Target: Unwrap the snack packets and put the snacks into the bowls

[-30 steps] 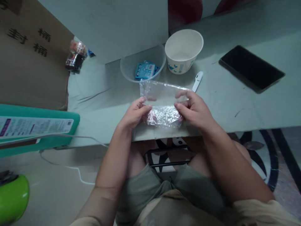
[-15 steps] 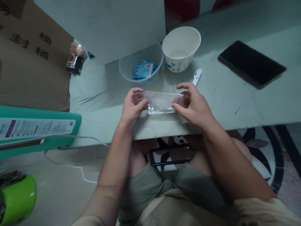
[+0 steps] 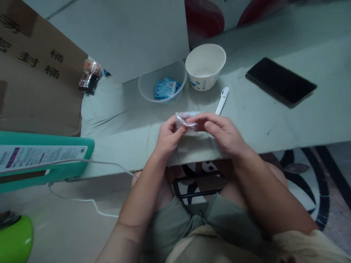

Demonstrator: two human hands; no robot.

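Above the table's front edge, my left hand pinches a small clear plastic bag between thumb and fingers. My right hand is at the bag's other end, its fingers laid across the film towards the left hand and its thumb bent below them. The bag looks bunched or folded, and part of it is hidden behind the right fingers. Just beyond the right hand lies a white plastic-handled cutter, its lower end covered by that hand.
Behind the hands stand a clear plastic bowl with blue packets and a white paper tub. A black phone lies at right. On the left are a cardboard box, a green case and a white cable.
The bag was stretched flat between both hands and is now bunched up. My hands have come closer together, the right fingers moving left over the film. The camera view has shifted slightly.
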